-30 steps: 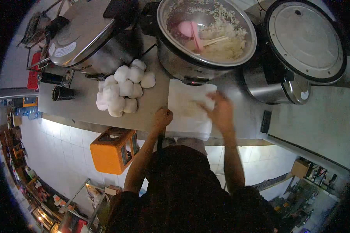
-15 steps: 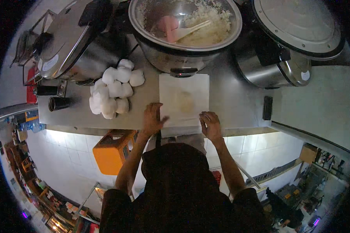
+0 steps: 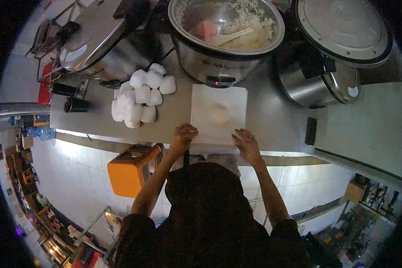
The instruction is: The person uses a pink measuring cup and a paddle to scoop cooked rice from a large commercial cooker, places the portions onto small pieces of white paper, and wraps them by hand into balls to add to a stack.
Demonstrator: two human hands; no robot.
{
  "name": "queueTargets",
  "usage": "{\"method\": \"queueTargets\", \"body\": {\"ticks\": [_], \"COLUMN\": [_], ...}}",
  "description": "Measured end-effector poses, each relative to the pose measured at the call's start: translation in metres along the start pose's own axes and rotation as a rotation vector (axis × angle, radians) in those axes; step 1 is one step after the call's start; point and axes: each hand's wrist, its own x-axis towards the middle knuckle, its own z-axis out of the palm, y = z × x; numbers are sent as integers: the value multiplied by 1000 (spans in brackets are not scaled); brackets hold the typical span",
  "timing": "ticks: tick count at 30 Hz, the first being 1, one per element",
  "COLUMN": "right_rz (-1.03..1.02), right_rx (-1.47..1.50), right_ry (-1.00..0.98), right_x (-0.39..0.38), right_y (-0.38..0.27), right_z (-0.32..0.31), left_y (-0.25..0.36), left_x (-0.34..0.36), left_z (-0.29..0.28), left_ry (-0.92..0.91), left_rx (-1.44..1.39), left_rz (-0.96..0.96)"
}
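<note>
A square sheet of white paper (image 3: 219, 94) lies on the steel counter, with a pale, faint round patch (image 3: 220, 114) near its middle. My left hand (image 3: 183, 136) is at the lower left corner of the paper, fingers loosely bent and open. At the lower right corner, my right hand (image 3: 246, 142) is open, fingers bent and apart, fingertips at the paper. Left of the paper sits a pile of several white rounded pieces (image 3: 143, 94). Behind it stands an open steel cooker (image 3: 196, 62) holding white rice (image 3: 254, 27), a pink scoop (image 3: 206, 29) and a pale paddle (image 3: 230, 35).
Steel cookers stand at the back left (image 3: 116, 53) and right (image 3: 303, 87). Dark cylinders (image 3: 76, 105) sit on the counter's left, a black bar (image 3: 311, 131) at its right. A pale board (image 3: 379, 125) extends rightward; an orange crate (image 3: 129, 174) is below the counter.
My right hand has come down from over the middle of the paper to its lower right corner. My left hand has opened from its earlier curled shape and stayed at the left corner.
</note>
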Motion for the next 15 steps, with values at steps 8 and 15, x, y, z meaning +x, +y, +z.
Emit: {"method": "queueTargets", "body": {"ticks": [8,15], "right_rz": [449,602], "right_rx": [740,411], "right_ry": [-38,-102], "right_x": [1,23], "right_y": [13,47], "right_z": [8,48], "left_y": [4,-6], "left_x": [-3,27], "left_z": [17,36], "left_ry": [298,67], "left_rx": [-406,-69], "left_rz": [-275,-634]}}
